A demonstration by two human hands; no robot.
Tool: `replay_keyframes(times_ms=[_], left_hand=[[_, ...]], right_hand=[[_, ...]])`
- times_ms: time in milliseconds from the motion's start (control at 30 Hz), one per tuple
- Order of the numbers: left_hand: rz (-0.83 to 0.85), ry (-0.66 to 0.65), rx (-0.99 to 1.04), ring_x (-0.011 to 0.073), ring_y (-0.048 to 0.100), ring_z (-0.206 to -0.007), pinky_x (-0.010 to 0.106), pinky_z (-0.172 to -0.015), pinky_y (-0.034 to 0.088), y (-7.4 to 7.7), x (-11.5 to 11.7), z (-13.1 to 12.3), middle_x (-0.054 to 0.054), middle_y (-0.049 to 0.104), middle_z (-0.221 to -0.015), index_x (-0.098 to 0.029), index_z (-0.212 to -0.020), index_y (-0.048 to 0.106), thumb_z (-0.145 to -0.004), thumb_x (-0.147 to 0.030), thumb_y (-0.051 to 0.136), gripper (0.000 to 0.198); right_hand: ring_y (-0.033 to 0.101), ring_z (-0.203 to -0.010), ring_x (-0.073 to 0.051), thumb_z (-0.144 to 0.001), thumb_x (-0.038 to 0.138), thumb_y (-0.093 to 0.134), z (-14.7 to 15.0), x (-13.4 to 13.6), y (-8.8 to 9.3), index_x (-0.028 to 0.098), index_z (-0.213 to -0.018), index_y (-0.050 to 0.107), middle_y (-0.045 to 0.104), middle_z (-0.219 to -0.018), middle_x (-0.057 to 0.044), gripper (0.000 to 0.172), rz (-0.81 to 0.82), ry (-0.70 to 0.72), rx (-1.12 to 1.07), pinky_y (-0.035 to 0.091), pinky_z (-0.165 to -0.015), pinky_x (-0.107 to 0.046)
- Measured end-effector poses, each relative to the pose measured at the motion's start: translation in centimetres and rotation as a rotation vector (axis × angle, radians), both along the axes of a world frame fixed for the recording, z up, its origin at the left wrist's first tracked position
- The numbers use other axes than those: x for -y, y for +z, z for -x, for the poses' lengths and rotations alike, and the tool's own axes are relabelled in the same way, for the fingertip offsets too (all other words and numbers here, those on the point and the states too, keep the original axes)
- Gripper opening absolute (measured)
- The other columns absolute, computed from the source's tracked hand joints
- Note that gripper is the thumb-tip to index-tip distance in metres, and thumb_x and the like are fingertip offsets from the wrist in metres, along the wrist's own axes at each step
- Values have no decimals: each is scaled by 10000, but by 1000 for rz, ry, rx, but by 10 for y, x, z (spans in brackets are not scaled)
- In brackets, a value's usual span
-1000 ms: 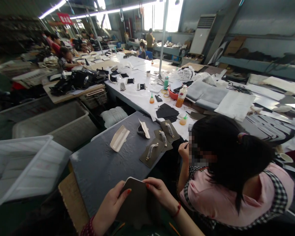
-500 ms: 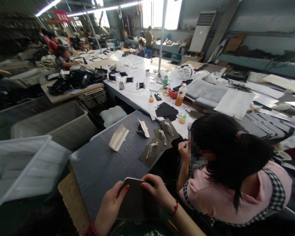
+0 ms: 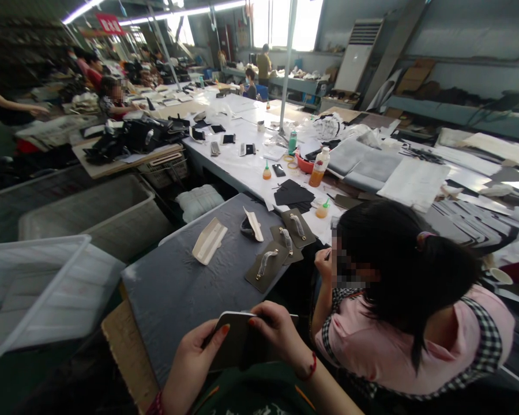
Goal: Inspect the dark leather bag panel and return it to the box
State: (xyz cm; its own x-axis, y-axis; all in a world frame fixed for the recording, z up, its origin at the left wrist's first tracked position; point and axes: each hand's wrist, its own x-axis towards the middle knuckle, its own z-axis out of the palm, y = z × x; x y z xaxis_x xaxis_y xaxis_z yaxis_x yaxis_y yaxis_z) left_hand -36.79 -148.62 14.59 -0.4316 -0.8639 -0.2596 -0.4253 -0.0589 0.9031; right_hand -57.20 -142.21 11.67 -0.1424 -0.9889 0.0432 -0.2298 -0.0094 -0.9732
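Note:
Both my hands grip a dark olive-brown flat panel point(image 3: 236, 344) with a rounded corner and a pale edge, held low in front of me. My left hand point(image 3: 194, 351) pinches its left side, the thumb lying on the face. Along the top edge, my right hand point(image 3: 279, 331) pinches with thumb and fingers. Beyond, on the grey-covered table point(image 3: 168, 305), lie several brown panels with wrapped handles, such as the nearest handled panel point(image 3: 257, 275). A cream folded piece point(image 3: 210, 241) and a second cream piece with a dark strap point(image 3: 253, 223) lie left of them.
A co-worker in pink point(image 3: 398, 323) sits close on my right. White plastic bins point(image 3: 47, 294) stand at the left. The long white table point(image 3: 242, 124) behind carries black pieces point(image 3: 294, 195), a drink bottle point(image 3: 319, 167) and small glue bottles point(image 3: 267, 171).
The panel has tilted, so its face shows shorter and more of its top edge appears right of my right hand. At far left, another person's arm has come further into view.

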Motion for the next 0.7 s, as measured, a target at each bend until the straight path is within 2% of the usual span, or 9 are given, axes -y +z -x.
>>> replay_keyframes(times_ms=[267,433,567,700], left_hand=[[-33,17,-45,225,678,-839,251,-751,532,0,4,0,41,754,-911,-210,-934,741,-774,-521,658,360],[-83,-35,-88,228,674,-864,268,-773,540,1,2,3,35,743,-932,-222,-971,727,-801,-489,643,328],[-9,-26,-79,210,660,-831,250,-751,523,1,-2,9,19,736,-882,-227,-956,737,-803,-468,651,298],[23,-6,-54,202,640,-818,245,-741,501,6,-2,14,18,720,-855,-215,-928,736,-799,-494,647,320]], right_hand=[[587,-752,-150,-895,436,588,1,3,7,164,-859,692,660,-798,-34,294,-19,35,84,440,-680,-248],[581,-783,-146,-891,423,602,-7,12,22,171,-909,711,629,-834,-37,275,105,116,144,446,-706,-249],[573,-759,-138,-897,384,605,-18,21,30,185,-922,727,623,-816,-36,235,196,74,168,445,-694,-250],[557,-750,-139,-932,328,553,-26,23,29,171,-877,711,620,-808,-46,229,224,14,119,430,-681,-255]])
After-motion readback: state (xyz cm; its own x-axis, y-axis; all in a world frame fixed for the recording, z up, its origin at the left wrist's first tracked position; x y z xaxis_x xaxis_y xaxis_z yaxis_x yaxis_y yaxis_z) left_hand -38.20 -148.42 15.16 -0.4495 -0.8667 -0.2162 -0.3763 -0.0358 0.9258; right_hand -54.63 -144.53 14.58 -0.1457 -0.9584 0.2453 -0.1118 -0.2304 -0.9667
